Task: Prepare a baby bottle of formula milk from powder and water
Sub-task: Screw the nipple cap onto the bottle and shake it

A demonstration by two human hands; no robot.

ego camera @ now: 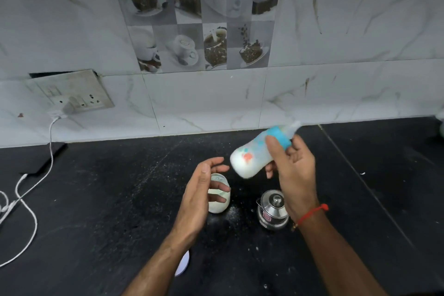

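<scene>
Baby bottle (254, 155), milky and blurred, is held tilted at centre right by the right hand (292, 168). Left hand (200, 193) is spread open before a powder jar (219, 196) on the black table (108, 199).

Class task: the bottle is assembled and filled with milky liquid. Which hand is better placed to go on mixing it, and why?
Right. The right hand already grips the baby bottle, tilted above the counter; the left hand is open and empty near the glass jar.

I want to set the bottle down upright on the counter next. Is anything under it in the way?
The baby bottle, tilted in the right hand, hangs above the steel pot and glass jar. Black counter to the right looks bare.
</scene>
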